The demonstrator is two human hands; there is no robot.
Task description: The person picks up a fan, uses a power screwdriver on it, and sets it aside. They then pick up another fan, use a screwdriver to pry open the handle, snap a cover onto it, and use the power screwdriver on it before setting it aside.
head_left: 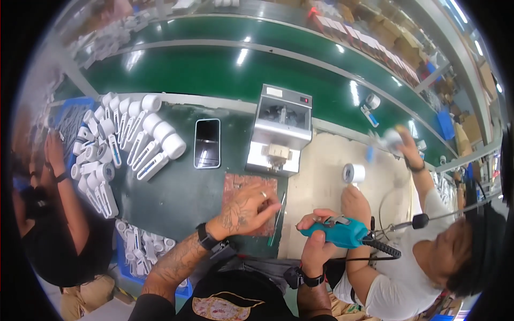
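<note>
In my right hand (317, 249) is a teal electric screwdriver (337, 233), gripped around its body, its tip pointing left. A cable and a coiled black cord run from its rear to the right. My left hand (243, 209) hovers over a reddish-brown mat (233, 184), thumb and forefinger drawn together; whatever is between them is too small to make out. Just right of that hand lies a thin rod with a green end (277, 219). Beyond the mat stands a silver screw feeder (278, 131) with a clear window.
A phone (207, 144) lies left of the feeder. Many white round-headed handheld devices (152, 152) are heaped at left; a blue bin (126, 267) holds white parts. A co-worker at right holds a white device (353, 173); another person sits left. A green conveyor (187, 64) runs behind.
</note>
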